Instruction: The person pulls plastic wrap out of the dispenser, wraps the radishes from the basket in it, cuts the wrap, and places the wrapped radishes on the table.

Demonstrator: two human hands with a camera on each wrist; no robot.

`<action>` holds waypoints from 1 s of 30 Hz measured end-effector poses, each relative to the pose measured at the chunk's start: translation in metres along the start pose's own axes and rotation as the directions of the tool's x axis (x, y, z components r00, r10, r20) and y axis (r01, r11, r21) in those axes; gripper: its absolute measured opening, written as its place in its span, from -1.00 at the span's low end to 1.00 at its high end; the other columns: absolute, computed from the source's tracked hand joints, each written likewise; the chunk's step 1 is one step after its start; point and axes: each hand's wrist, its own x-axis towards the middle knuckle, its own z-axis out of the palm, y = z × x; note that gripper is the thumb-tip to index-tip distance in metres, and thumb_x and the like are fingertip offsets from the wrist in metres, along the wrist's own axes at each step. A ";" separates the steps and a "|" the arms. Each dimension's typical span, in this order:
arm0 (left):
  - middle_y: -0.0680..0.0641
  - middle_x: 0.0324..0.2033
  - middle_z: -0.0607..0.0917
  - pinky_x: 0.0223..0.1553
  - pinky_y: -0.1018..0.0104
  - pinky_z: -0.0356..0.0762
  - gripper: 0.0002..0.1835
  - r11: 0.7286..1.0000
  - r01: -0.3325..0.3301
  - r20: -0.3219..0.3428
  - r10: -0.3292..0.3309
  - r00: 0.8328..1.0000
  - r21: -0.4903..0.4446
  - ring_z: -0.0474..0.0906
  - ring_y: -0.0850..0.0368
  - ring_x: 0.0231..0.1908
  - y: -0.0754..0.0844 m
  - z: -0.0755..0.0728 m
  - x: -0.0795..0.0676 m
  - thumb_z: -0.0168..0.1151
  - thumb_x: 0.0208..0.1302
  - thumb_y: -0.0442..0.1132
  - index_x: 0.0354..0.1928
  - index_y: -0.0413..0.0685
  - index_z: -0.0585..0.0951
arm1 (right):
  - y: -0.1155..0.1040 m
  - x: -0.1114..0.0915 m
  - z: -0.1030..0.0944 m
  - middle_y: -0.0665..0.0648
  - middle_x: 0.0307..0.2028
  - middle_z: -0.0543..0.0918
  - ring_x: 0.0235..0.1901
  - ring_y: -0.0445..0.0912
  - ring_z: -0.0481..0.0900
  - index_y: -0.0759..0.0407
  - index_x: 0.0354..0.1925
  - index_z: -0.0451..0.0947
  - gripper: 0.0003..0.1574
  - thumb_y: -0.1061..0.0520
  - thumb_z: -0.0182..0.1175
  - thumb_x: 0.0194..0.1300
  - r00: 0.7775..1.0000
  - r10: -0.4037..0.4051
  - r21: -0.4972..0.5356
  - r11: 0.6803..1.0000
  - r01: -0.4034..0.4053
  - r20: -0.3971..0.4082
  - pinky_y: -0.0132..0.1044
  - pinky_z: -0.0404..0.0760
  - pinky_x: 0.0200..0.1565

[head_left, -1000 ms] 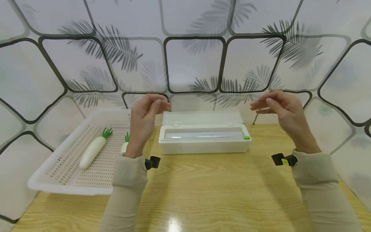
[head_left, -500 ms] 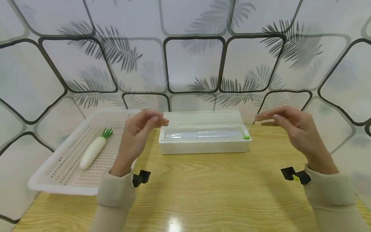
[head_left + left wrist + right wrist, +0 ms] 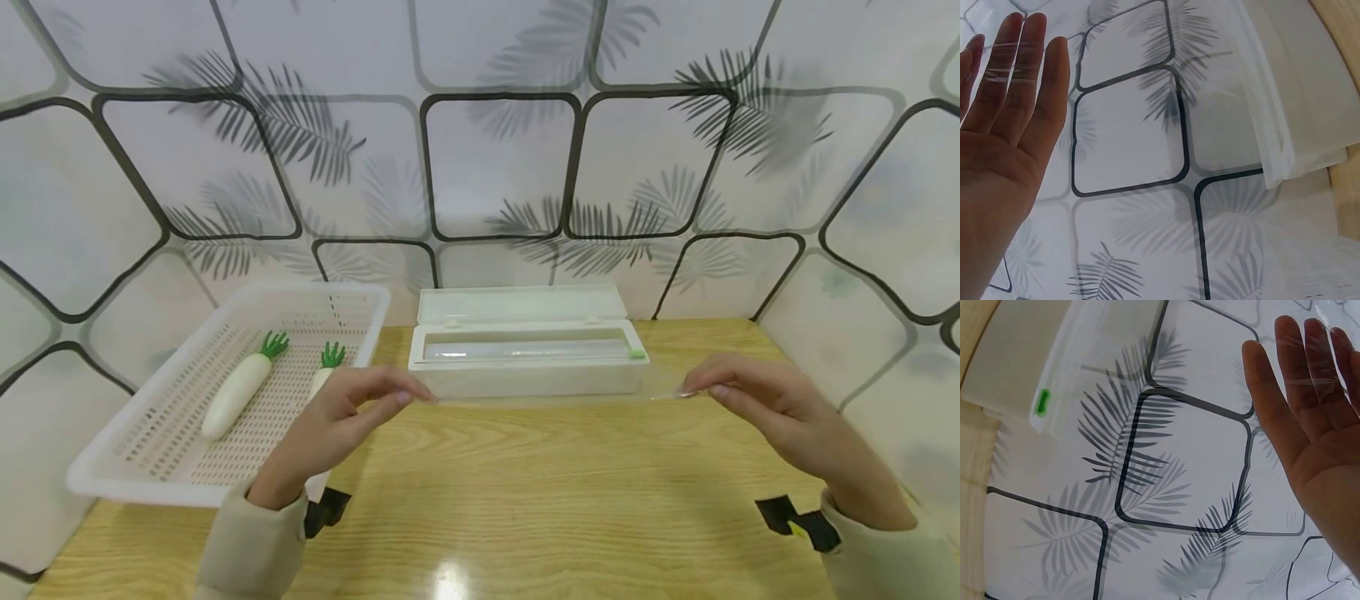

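Observation:
A sheet of clear cling film point(image 3: 540, 403) is stretched between my two hands, just in front of the cling film dispenser point(image 3: 525, 382). My left hand point(image 3: 337, 425) pinches one end of it between thumb and fingers, beside the basket. At the other end, my right hand point(image 3: 787, 425) pinches the film over the right of the table. Both wrist views show film across the fingers. The white dispenser has its lid point(image 3: 521, 307) raised and a film roll point(image 3: 525, 349) inside. Whether the sheet still joins the roll, I cannot tell.
On the left stands a white plastic basket point(image 3: 135, 483) with two white radishes; one radish point(image 3: 238, 393) lies in full view, while the other radish point(image 3: 322, 379) is partly behind my left hand. A patterned wall point(image 3: 502, 175) rises behind the wooden table point(image 3: 540, 500).
Both hands have come down and towards me, and slightly apart, bringing the film from above the dispenser to in front of it. Dispenser and basket have stayed put.

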 end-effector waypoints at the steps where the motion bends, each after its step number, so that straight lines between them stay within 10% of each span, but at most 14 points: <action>1: -0.20 -0.16 0.74 -0.04 0.25 0.66 -0.76 1.000 -0.010 0.020 0.010 1.000 -0.007 0.68 0.12 -0.08 -0.001 0.002 -0.003 0.06 0.40 -0.62 -0.06 -0.31 0.65 | 0.001 -0.003 0.001 0.22 -0.02 0.67 0.03 -0.09 0.59 0.53 0.03 0.56 -0.68 0.55 -0.08 0.46 1.000 0.001 0.020 1.000 -0.002 0.022 -0.44 0.52 0.09; 13: -0.07 -0.19 0.74 -0.13 0.21 0.66 -0.73 0.992 0.101 0.307 -0.076 0.949 -0.069 0.67 0.16 -0.16 -0.014 0.027 -0.041 0.11 0.39 -0.58 -0.09 -0.10 0.66 | 0.005 -0.037 0.018 0.07 -0.06 0.66 -0.24 -0.13 0.55 0.17 0.08 0.55 -0.34 0.70 -0.19 0.34 0.922 0.243 0.051 0.962 -0.270 0.302 -0.24 0.58 -0.25; 22: 0.03 -0.15 0.68 -0.06 0.30 0.60 -0.84 0.974 0.104 0.379 -0.176 0.909 0.202 0.59 0.24 -0.10 -0.022 0.045 -0.062 0.30 0.30 -0.47 -0.27 -0.06 0.73 | 0.030 -0.061 0.039 0.11 -0.11 0.67 -0.19 -0.05 0.64 0.11 0.04 0.58 -0.44 0.61 -0.10 0.41 0.879 0.291 0.090 0.933 -0.348 0.379 -0.19 0.64 -0.24; 30: 0.24 -0.20 0.63 -0.09 0.46 0.57 -0.83 0.933 0.173 0.450 -0.309 0.838 0.317 0.50 0.39 -0.13 -0.029 0.052 -0.069 0.33 0.29 -0.44 -0.24 0.00 0.78 | 0.048 -0.072 0.054 0.14 -0.12 0.69 -0.16 -0.07 0.65 0.16 -0.01 0.61 -0.58 0.53 -0.02 0.45 0.846 0.311 0.051 0.929 -0.367 0.433 -0.27 0.64 -0.18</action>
